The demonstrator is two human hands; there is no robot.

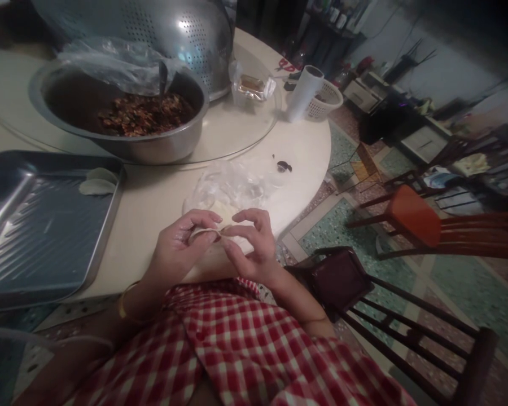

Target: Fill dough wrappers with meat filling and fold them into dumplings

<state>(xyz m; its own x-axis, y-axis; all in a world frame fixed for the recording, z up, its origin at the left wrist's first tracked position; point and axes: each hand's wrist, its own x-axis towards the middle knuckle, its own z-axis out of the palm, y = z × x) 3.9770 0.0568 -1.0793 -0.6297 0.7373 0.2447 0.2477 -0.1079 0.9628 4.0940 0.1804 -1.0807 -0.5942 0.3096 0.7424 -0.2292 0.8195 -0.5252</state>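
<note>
Dough wrapper [204, 230], thin and pale, sits between my hands just above the near edge of the table [309, 138]. My left hand [178, 243] holds it narrowly, thumb beneath and fingers curled over its left part. My right hand [257, 246] has a fingertip and thumb drawn close together at its right end, the forefinger arched above and apart from them. Just beyond my fingers lies a crumpled clear plastic bag [237, 181]. To my left, two pale half-rounds [98, 181] rest in the far right corner of a metal tray [38, 225]. Behind it stands a steel bowl [169, 148] of dark chopped filling [144, 117], a spoon [163, 79] upright in it.
</note>
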